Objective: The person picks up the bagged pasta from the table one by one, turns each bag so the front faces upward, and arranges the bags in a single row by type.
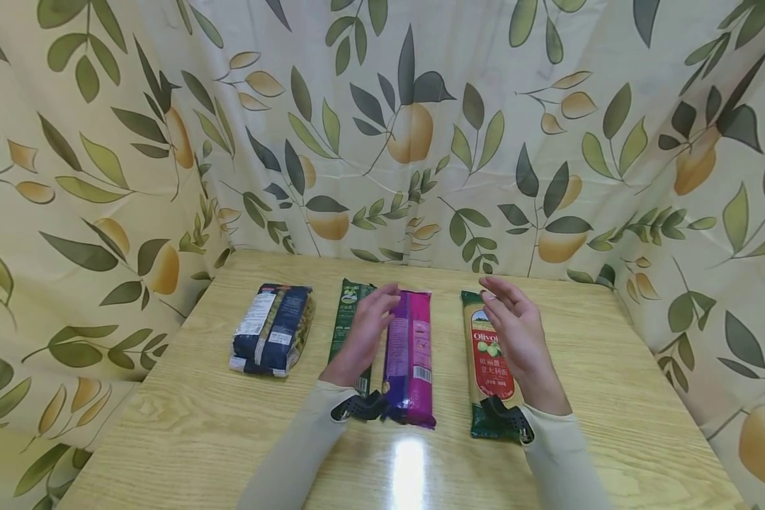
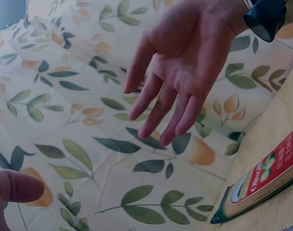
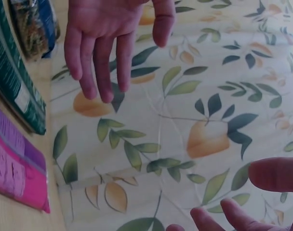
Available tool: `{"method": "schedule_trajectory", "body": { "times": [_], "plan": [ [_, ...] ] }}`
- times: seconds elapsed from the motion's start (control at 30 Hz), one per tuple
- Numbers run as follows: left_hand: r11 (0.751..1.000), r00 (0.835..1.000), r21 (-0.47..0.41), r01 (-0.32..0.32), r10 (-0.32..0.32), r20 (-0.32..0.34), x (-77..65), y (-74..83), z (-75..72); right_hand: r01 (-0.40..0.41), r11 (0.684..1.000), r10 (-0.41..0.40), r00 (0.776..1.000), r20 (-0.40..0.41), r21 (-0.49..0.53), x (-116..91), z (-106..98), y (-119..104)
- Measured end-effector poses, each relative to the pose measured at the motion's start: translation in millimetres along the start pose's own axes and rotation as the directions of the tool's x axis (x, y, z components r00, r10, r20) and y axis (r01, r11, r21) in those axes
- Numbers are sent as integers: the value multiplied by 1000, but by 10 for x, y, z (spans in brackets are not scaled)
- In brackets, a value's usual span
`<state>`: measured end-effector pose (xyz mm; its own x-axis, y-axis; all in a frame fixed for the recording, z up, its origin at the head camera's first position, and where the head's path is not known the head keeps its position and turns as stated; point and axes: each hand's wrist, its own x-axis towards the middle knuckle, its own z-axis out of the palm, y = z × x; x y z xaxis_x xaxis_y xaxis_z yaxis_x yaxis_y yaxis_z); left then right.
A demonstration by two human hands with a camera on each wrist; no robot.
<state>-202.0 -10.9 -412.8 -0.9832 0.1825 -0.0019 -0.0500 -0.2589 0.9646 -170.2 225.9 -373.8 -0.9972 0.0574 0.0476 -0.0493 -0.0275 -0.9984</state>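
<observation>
My left hand hovers over the gap between a narrow green packet and a pink-and-purple packet, partly hiding the green one. Its fingers are extended and slightly bent, holding nothing. To the right, my right hand is raised above the right side of a pasta packet with a red label and green ends. That palm faces inward, with nothing in it. In the left wrist view, the left thumb shows at the lower left. The right wrist view has the right thumb at the lower right edge.
A dark blue bag of pasta with clear panels lies at the left of the wooden table. A leaf-patterned curtain stands behind the table and along both sides. Light reflects off the table's front.
</observation>
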Motion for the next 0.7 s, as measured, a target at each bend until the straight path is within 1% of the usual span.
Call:
{"method": "schedule_trajectory", "body": {
  "times": [0.13,0.3,0.4,0.57,0.7],
  "plan": [
    [1000,1000,-26,3,-4,-15,26,-47,-51,-13,1000,13,1000,-9,15,43,70,40],
    [998,999,-59,4,-6,-36,53,-94,-60,-29,999,29,1000,-2,24,84,128,100],
    [999,1000,-37,-2,1,-29,67,-133,-71,-47,998,46,999,14,31,100,152,135],
    [999,999,-28,35,-35,-18,95,-224,-114,-85,996,84,996,29,36,136,150,216],
    [996,996,-48,80,-81,-36,115,-299,-140,-118,992,118,993,14,46,183,156,319]
  ]
}}
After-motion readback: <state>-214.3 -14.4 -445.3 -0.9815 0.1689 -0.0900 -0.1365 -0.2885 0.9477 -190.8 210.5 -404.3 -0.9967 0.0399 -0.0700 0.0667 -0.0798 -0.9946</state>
